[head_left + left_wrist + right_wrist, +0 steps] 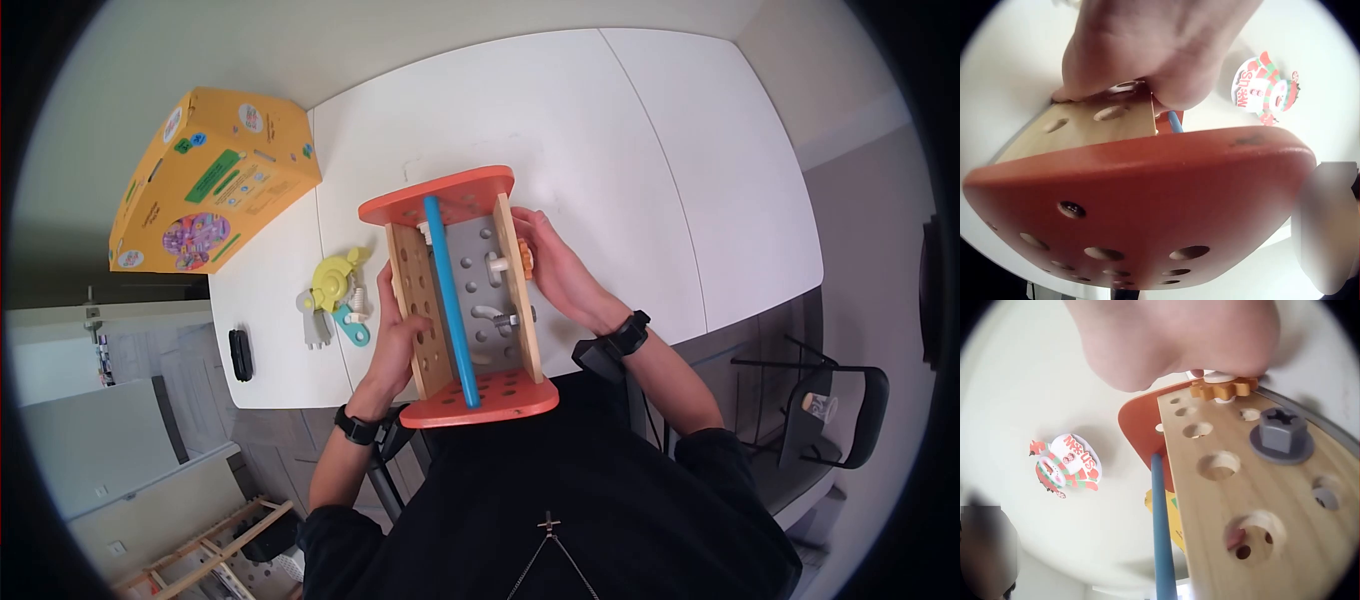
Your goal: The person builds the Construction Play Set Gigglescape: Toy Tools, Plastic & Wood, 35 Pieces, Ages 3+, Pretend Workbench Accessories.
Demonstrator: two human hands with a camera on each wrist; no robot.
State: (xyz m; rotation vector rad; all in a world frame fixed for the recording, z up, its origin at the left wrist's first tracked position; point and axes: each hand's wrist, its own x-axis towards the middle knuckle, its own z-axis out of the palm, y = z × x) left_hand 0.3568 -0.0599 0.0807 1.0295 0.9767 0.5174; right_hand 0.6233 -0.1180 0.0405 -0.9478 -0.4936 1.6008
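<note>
At eight o'clock on the toolbox (515, 402), left hand (397, 345) grasping one side, at two o'clock, right hand (563, 270) grasping the other, gear (1222, 390) near its fingers.

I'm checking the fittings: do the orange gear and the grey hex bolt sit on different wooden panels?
No, the orange gear and the grey hex bolt both sit on one holed wooden panel.

The toy toolbox (480, 405) has orange-red end panels, pale wooden sides drilled with holes, a perforated grey base and a blue rod (452, 300) running end to end. An orange gear (1224, 389) and grey hex bolt (1282, 434) sit on one side. It is held open side up, over the near edge of the table (590, 150).
</note>
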